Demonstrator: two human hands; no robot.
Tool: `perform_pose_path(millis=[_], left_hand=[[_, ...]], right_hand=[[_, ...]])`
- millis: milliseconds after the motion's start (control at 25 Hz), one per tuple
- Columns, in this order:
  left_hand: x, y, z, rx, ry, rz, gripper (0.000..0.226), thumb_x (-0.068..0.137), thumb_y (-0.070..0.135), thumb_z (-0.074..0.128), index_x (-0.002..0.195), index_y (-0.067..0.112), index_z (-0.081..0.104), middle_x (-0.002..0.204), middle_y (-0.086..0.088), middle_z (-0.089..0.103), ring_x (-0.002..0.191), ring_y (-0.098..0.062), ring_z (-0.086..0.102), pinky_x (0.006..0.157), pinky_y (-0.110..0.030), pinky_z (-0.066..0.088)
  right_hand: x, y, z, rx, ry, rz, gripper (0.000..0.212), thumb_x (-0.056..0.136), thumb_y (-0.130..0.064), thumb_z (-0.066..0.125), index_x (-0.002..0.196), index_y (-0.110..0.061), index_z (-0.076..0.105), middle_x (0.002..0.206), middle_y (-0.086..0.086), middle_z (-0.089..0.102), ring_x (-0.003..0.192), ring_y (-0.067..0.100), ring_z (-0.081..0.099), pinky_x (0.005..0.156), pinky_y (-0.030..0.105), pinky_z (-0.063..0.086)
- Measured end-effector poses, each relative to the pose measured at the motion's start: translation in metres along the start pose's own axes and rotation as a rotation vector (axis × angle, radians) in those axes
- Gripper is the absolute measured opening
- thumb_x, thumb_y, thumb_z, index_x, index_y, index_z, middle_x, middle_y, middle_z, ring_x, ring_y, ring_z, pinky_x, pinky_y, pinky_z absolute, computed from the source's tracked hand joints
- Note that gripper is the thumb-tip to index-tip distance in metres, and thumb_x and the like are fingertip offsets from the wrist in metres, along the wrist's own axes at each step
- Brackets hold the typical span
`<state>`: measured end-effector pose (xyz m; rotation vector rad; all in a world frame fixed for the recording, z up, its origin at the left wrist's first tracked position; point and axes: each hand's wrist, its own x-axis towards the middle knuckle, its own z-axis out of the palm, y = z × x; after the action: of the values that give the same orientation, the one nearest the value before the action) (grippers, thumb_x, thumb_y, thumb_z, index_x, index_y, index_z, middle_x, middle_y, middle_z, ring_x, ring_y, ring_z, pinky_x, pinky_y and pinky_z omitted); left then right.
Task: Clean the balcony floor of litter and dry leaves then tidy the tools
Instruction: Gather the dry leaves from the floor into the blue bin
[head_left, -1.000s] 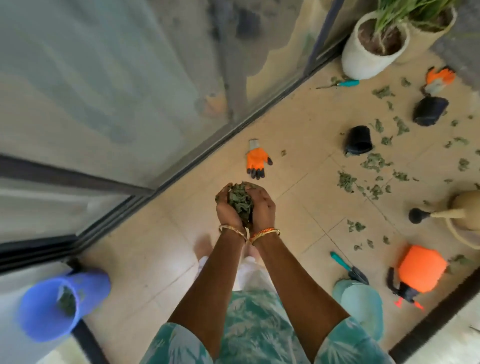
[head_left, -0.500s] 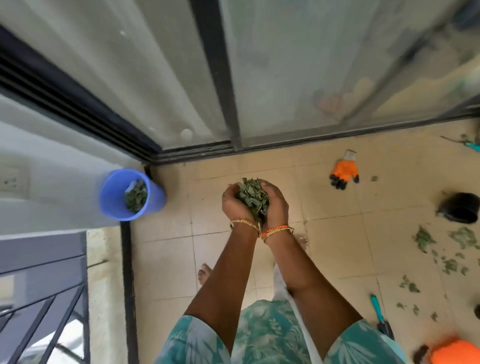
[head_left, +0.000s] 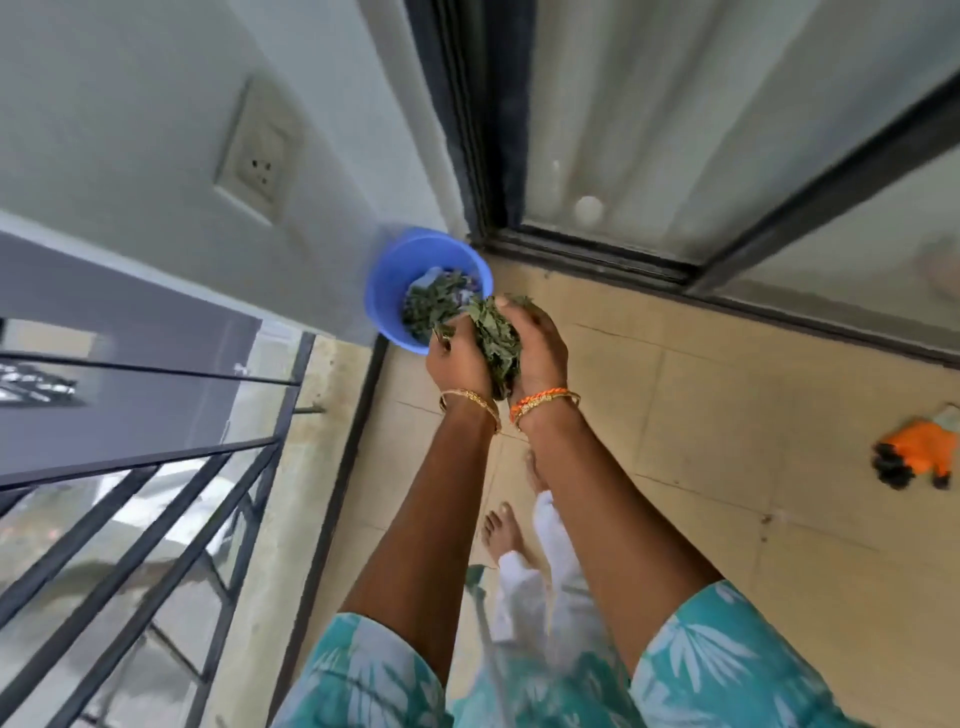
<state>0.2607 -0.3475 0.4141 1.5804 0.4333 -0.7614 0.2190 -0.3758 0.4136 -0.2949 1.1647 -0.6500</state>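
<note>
The person has turned from the littered middle of the balcony toward its corner, so the blue bucket (head_left: 427, 291), half a second ago well off to the left, now sits just beyond the fingertips. Both hands are cupped and pressed together around a clump of dry leaves (head_left: 496, 340): the left hand (head_left: 457, 358) curls round its near side, the right hand (head_left: 537, 345) round the other, wrists almost touching. The front of the clump already overhangs the bucket's rim, and more dry leaves lie inside the bucket.

The carry looks nearly finished; what seems left of this step is to bring the hands fully over the opening and part them so the load drops in. Loose bits at the edge of the clump could slip onto the tiled floor (head_left: 701, 415) if the hands part too soon.

An orange glove (head_left: 919, 457) lies on the floor far to the right, so the tidying of tools is not yet done. The rest of the scattered leaves are out of view here.
</note>
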Motion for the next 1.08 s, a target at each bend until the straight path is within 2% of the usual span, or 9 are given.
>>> perform_pose_path(millis=[200,320,480,680,760,840,920,1000,1080], left_hand=[[0.132,-0.018,-0.017,-0.118,0.048,-0.06,0.018,0.081,0.016,0.065,0.097,0.008,0.068,0.091,-0.01,0.071,0.086,-0.025,0.068,0.078,-0.035,0.057],[0.193,-0.036,-0.016,-0.233,0.041,-0.186,0.046,0.068,0.028,0.073,0.108,0.007,0.067,0.104,-0.015,0.071,0.097,-0.029,0.068,0.087,-0.043,0.055],[0.247,-0.055,-0.004,-0.338,0.031,-0.301,0.037,0.093,0.023,0.049,0.121,0.002,0.061,0.117,-0.02,0.065,0.108,-0.034,0.062,0.087,-0.041,0.053],[0.284,-0.044,0.006,-0.441,0.019,-0.321,0.05,0.097,0.022,0.039,0.055,0.012,0.064,0.051,-0.006,0.064,0.06,-0.025,0.061,0.061,-0.03,0.044],[0.284,-0.031,0.005,-0.383,0.009,-0.289,0.038,0.099,0.026,0.039,0.069,0.013,0.059,0.047,-0.001,0.061,0.06,-0.019,0.055,0.057,-0.028,0.04],[0.287,-0.024,0.0,-0.248,0.009,-0.255,0.028,0.1,0.028,0.039,0.092,0.011,0.06,0.074,0.004,0.061,0.068,-0.013,0.05,0.06,-0.026,0.039],[0.288,-0.024,-0.009,-0.11,0.007,-0.22,0.025,0.1,0.029,0.04,0.117,0.017,0.055,0.096,0.007,0.052,0.081,-0.011,0.051,0.074,-0.027,0.041],[0.287,-0.029,-0.017,0.063,0.0,-0.147,0.024,0.098,0.03,0.046,0.117,0.018,0.052,0.097,0.006,0.053,0.082,-0.012,0.051,0.077,-0.026,0.041],[0.286,-0.04,-0.024,0.348,-0.009,-0.032,0.039,0.093,0.035,0.052,0.122,0.01,0.055,0.106,-0.002,0.055,0.093,-0.017,0.05,0.083,-0.026,0.038]], right_hand=[[0.097,0.064,0.046,-0.13,-0.001,0.067,0.011,0.077,-0.004,0.068,0.087,-0.005,0.068,0.085,0.015,0.069,0.075,0.028,0.066,0.074,0.039,0.057],[0.158,0.084,0.057,-0.219,0.053,0.103,0.016,0.078,-0.01,0.067,0.094,-0.007,0.069,0.084,0.008,0.07,0.067,0.02,0.066,0.062,0.026,0.052],[0.227,0.114,0.069,-0.195,0.013,0.209,0.017,0.084,-0.013,0.056,0.089,-0.003,0.068,0.076,0.012,0.07,0.065,0.027,0.066,0.061,0.032,0.056],[0.279,0.139,0.073,-0.324,-0.028,0.186,0.02,0.084,-0.018,0.05,0.088,-0.007,0.066,0.083,0.01,0.066,0.074,0.028,0.062,0.072,0.032,0.052],[0.291,0.136,0.074,-0.423,-0.034,0.151,0.015,0.076,-0.027,0.055,0.078,-0.014,0.063,0.077,0.0,0.063,0.077,0.024,0.06,0.074,0.028,0.049],[0.305,0.132,0.073,-0.564,-0.053,0.092,0.024,0.062,-0.032,0.057,0.081,-0.019,0.063,0.089,-0.002,0.063,0.096,0.025,0.059,0.093,0.035,0.046],[0.309,0.125,0.067,-0.711,-0.065,0.076,0.028,0.068,-0.032,0.06,0.09,-0.016,0.065,0.099,0.0,0.059,0.101,0.023,0.053,0.099,0.037,0.041],[0.309,0.115,0.058,-0.863,-0.053,0.046,0.025,0.085,-0.021,0.058,0.101,-0.004,0.066,0.104,0.008,0.061,0.101,0.026,0.054,0.098,0.042,0.043],[0.303,0.105,0.05,-0.961,-0.081,-0.065,0.017,0.086,-0.015,0.055,0.09,-0.006,0.069,0.097,0.012,0.067,0.1,0.03,0.061,0.094,0.047,0.048]])
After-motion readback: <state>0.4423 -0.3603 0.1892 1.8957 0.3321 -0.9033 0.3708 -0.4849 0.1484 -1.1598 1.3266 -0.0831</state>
